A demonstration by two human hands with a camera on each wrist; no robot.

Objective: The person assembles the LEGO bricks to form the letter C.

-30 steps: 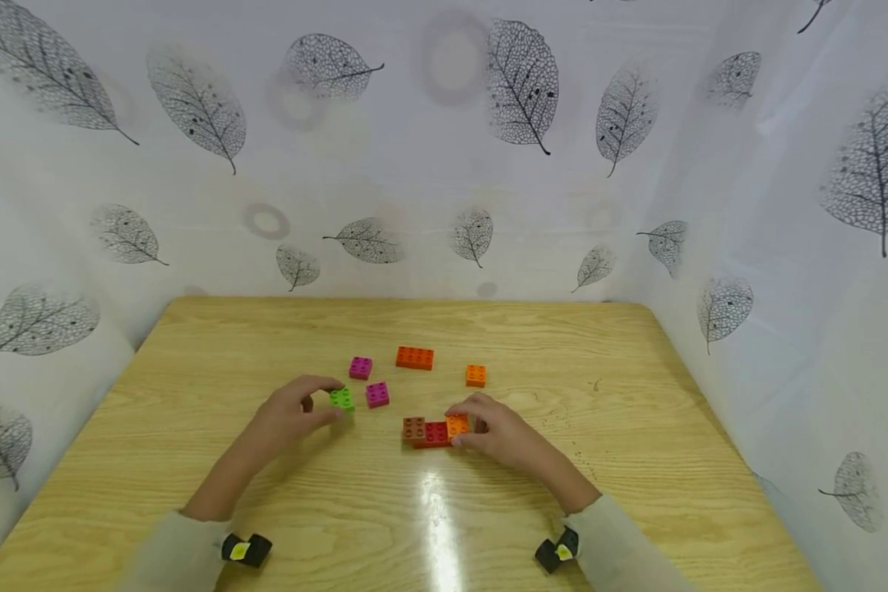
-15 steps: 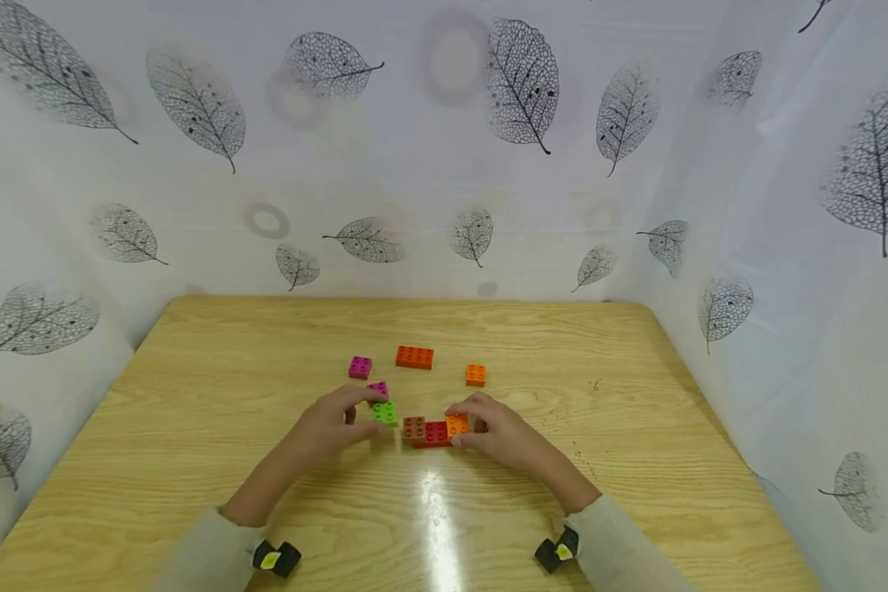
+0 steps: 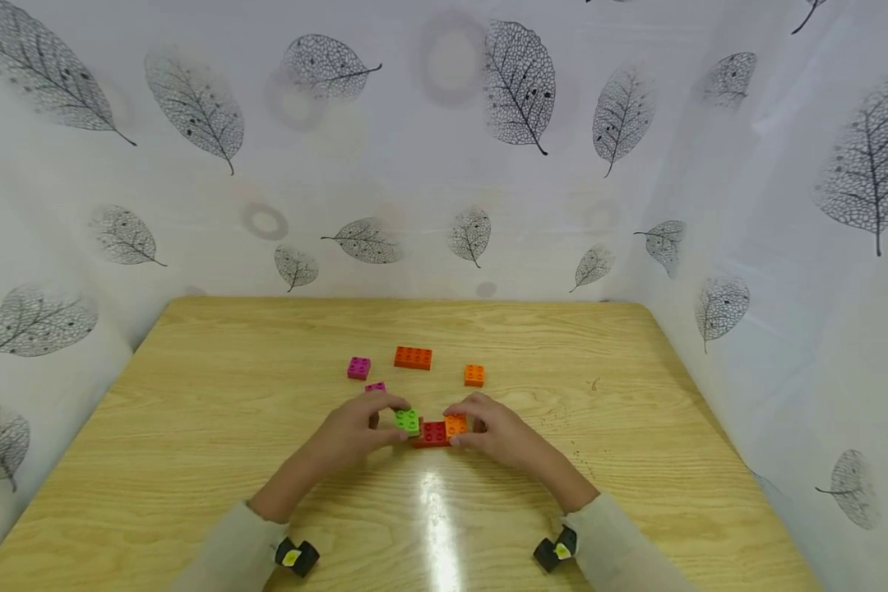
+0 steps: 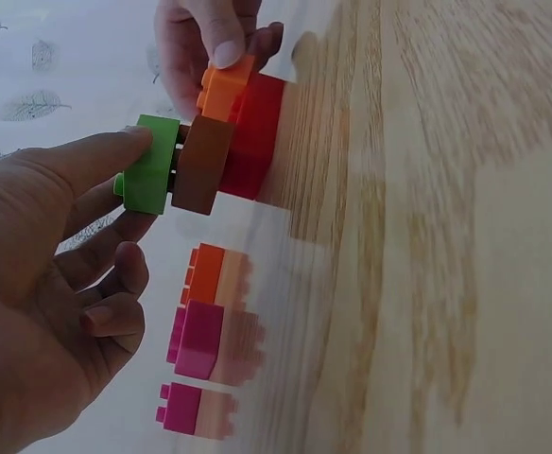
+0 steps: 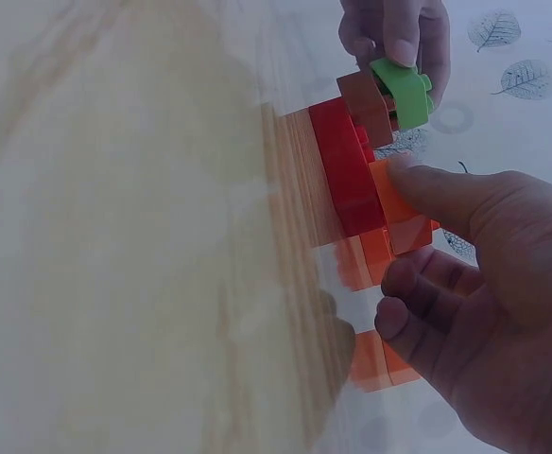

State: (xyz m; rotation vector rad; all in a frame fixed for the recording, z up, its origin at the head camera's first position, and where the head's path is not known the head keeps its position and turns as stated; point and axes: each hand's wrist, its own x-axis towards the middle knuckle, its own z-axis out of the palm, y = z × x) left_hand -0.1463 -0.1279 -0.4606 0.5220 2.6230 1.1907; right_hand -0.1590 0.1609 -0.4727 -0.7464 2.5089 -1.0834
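My left hand (image 3: 376, 423) pinches a small green brick (image 3: 407, 421) between thumb and fingers. It holds the brick just over a brown brick (image 4: 203, 165), and the left wrist view shows a narrow gap between green (image 4: 150, 165) and brown. The brown brick sits on the left end of a red brick (image 3: 434, 433) lying on the table. My right hand (image 3: 484, 429) pinches the small orange brick (image 3: 455, 425) stacked on the red brick's right end. In the right wrist view the green brick (image 5: 404, 93) is farthest and the orange brick (image 5: 399, 203) nearest.
Behind the hands on the wooden table (image 3: 192, 411) lie a magenta brick (image 3: 358, 367), a second magenta brick (image 3: 375, 386) partly hidden by my left hand, a long orange brick (image 3: 413, 358) and a small orange brick (image 3: 474, 375). Leaf-print cloth walls surround the table.
My left hand carried the green brick rightward from beside the magenta bricks to above the brown brick. The right hand stayed on the orange brick.
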